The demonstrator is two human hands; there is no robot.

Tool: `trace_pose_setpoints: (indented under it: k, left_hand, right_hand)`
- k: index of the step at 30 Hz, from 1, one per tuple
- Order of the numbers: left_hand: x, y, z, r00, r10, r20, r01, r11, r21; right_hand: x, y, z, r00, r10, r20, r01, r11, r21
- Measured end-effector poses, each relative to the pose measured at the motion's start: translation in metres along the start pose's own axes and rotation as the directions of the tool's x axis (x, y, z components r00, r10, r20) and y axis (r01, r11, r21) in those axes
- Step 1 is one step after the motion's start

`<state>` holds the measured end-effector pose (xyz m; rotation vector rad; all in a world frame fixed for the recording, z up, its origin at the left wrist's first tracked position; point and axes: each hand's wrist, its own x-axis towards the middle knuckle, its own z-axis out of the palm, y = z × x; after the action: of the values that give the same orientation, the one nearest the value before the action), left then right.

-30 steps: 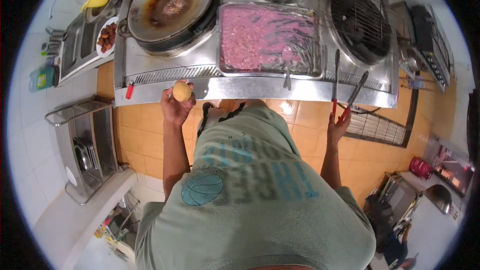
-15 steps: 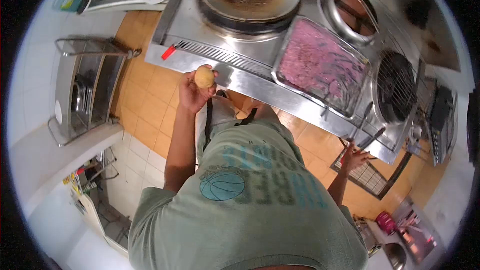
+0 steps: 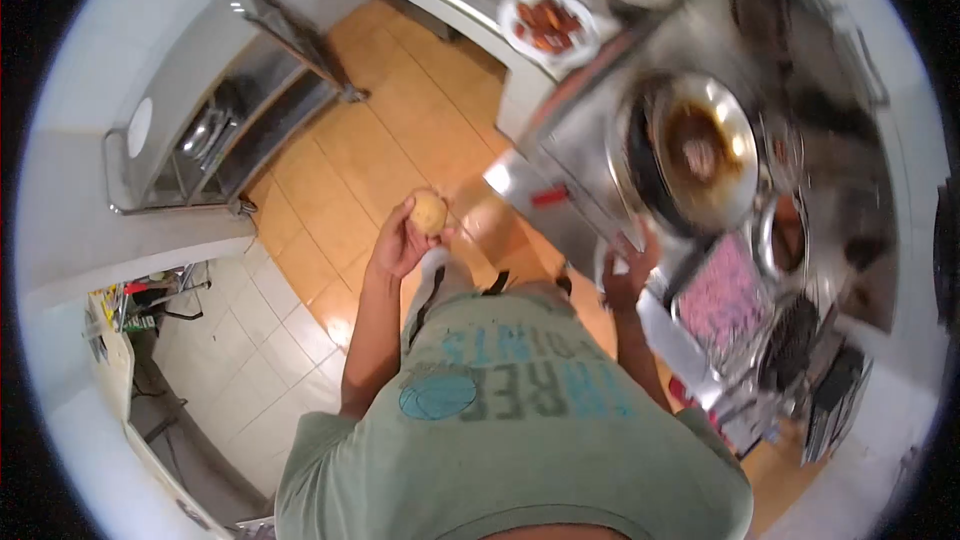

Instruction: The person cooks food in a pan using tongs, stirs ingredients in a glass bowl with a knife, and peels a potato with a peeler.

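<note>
wide floor (image 3: 350,165), stove edge (image 3: 520,192) — ball (image 3: 430,212) in hand (image 3: 397,248)

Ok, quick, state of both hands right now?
Left hand: holding a round tan ball.
Right hand: blurred; can't tell whether it holds anything.

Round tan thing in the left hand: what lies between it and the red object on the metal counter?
Head view: orange tiled floor, then the edge of the metal counter, between the round tan thing and red object.
</note>
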<state>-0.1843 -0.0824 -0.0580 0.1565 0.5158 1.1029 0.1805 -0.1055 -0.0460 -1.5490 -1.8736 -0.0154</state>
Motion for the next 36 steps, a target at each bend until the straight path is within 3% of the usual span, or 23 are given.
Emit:
trace_pose_setpoints:
  k: [3,6,8,9,11,14,17,20,22,23,25,27,28,29,30,31,33,36]
  left_hand:
    - [-0.01,0.077,-0.019,0.993,0.044,-0.108,-0.031,0.992,0.12]
    - [-0.008,0.147,-0.034,0.986,0.101,-0.135,-0.075,0.979,0.19]
    - [-0.001,0.18,-0.05,0.984,0.137,-0.114,-0.118,0.98,0.161]
    - [0.01,0.197,-0.058,0.983,0.157,-0.093,-0.142,0.979,0.147]
    - [0.034,0.224,-0.068,0.981,0.174,-0.09,-0.168,0.983,0.076]
    - [0.083,0.266,-0.081,0.984,0.146,-0.098,-0.144,0.989,0.033]
    - [0.143,0.317,-0.091,0.983,0.143,-0.113,-0.135,0.988,0.081]
    - [0.206,0.381,-0.103,0.971,0.186,-0.15,-0.17,0.979,0.111]
    - [0.258,0.425,-0.111,0.956,0.222,-0.189,-0.211,0.974,0.078]
    - [0.284,0.446,-0.106,0.951,0.226,-0.213,-0.211,0.973,0.092]
    - [0.326,0.487,-0.092,0.939,0.232,-0.255,-0.203,0.97,0.135]
    - [0.365,0.534,-0.085,0.93,0.296,-0.219,-0.223,0.925,0.307]
    - [0.382,0.553,-0.081,0.925,0.326,-0.196,-0.235,0.894,0.381]
    - [0.399,0.572,-0.075,0.922,0.337,-0.19,-0.261,0.905,0.337]
    - [0.412,0.588,-0.068,0.92,0.341,-0.193,-0.277,0.915,0.293]
    - [0.425,0.603,-0.066,0.917,0.349,-0.194,-0.298,0.921,0.25]
    - [0.449,0.623,-0.074,0.926,0.331,-0.183,-0.287,0.93,0.23]
    - [0.472,0.641,-0.074,0.915,0.314,-0.255,-0.25,0.934,0.256]
  right_hand:
    - [0.053,-0.076,0.068,0.978,-0.141,0.151,0.111,0.975,0.191]
    - [0.081,-0.126,0.118,0.923,0.028,0.385,-0.268,0.764,0.587]
    - [0.094,-0.14,0.153,0.833,-0.135,0.537,-0.259,0.763,0.592]
    - [0.106,-0.144,0.171,0.774,-0.214,0.596,-0.244,0.767,0.593]
    - [0.138,-0.17,0.184,0.357,-0.183,0.916,-0.669,0.634,0.388]
    - [0.137,-0.158,0.277,0.346,-0.438,0.83,-0.506,0.658,0.558]
    - [0.218,-0.179,0.345,0.241,-0.497,0.833,-0.349,0.757,0.552]
    - [0.306,-0.181,0.452,-0.027,-0.616,0.787,-0.2,0.775,0.6]
    - [0.4,-0.181,0.518,0.006,-0.622,0.783,-0.215,0.764,0.608]
    - [0.479,-0.196,0.525,0.087,-0.573,0.815,-0.273,0.773,0.572]
    - [0.593,-0.191,0.594,0.371,-0.38,0.847,-0.272,0.828,0.491]
    - [0.741,-0.188,0.62,0.759,-0.347,0.551,0.022,0.859,0.511]
    - [0.801,-0.193,0.637,0.898,-0.107,0.428,-0.19,0.781,0.594]
    - [0.861,-0.183,0.666,0.987,-0.127,0.095,0.061,0.858,0.51]
    - [0.916,-0.164,0.699,0.986,-0.133,0.104,0.098,0.952,0.291]
    - [0.958,-0.169,0.705,0.986,-0.059,0.155,-0.017,0.892,0.451]
    - [1.029,-0.167,0.738,0.974,-0.061,0.218,-0.01,0.95,0.312]
    - [1.1,-0.152,0.814,0.962,-0.046,0.268,0.07,0.995,-0.077]
